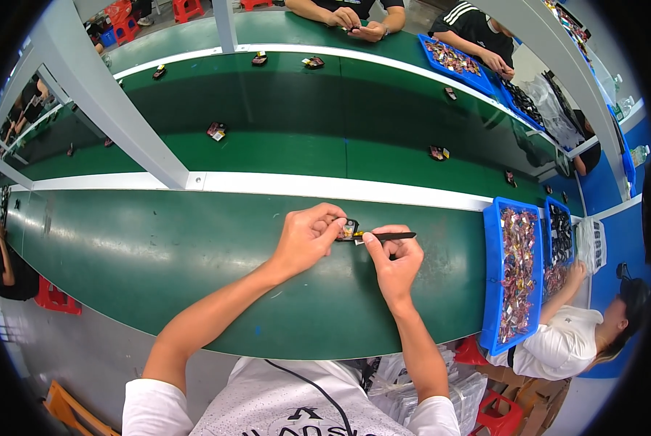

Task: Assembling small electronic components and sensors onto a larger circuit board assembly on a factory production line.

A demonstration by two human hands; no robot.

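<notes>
Over the green work surface (158, 247), my left hand (305, 236) pinches a small black casing (352, 223) at its left edge. Pale and yellow parts show inside the casing. My right hand (394, 265) is closed around a slim black stick-like tool (398, 235). The tool's left end is at the casing, beside the thumb. Whether the tool's tip touches the inner parts cannot be made out. My fingers partly cover both things.
On the right stands a blue tray (492, 291) of small multicoloured parts, with a second blue tray (560, 203) of black pieces beyond. A white rail (340, 186) borders a green belt (282, 156) carrying scattered small assemblies. A person in white (569, 341) sits at right; others work across.
</notes>
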